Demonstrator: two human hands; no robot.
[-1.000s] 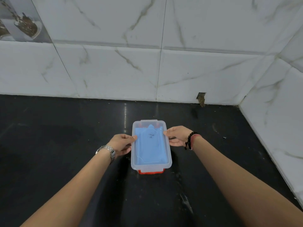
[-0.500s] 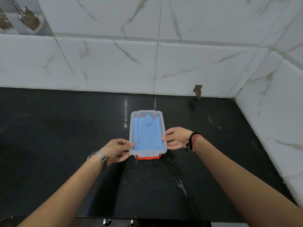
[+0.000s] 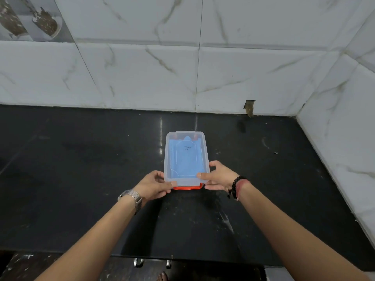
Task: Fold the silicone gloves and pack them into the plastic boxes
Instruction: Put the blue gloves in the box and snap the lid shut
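Note:
A clear plastic box (image 3: 204, 147) with its translucent lid on stands on the black counter, an orange clasp (image 3: 187, 187) showing at its near end. A folded blue silicone glove (image 3: 185, 161) lies flat inside, seen through the lid. My left hand (image 3: 155, 185) grips the near left corner of the box, thumb on the lid. At the near right corner my right hand (image 3: 220, 178) does the same, its thumb resting on the lid's rim.
The black stone counter (image 3: 81, 169) runs to white marbled wall tiles (image 3: 142, 78) at the back and on the right, forming a corner. The counter's front edge (image 3: 203, 258) lies near me, with metal hooks under it. A toe shows on the floor below.
Both hands slid back along the box sides to its near corners. The box sits farther from me, closer to the wall, and the view has tilted down to show the counter's front edge.

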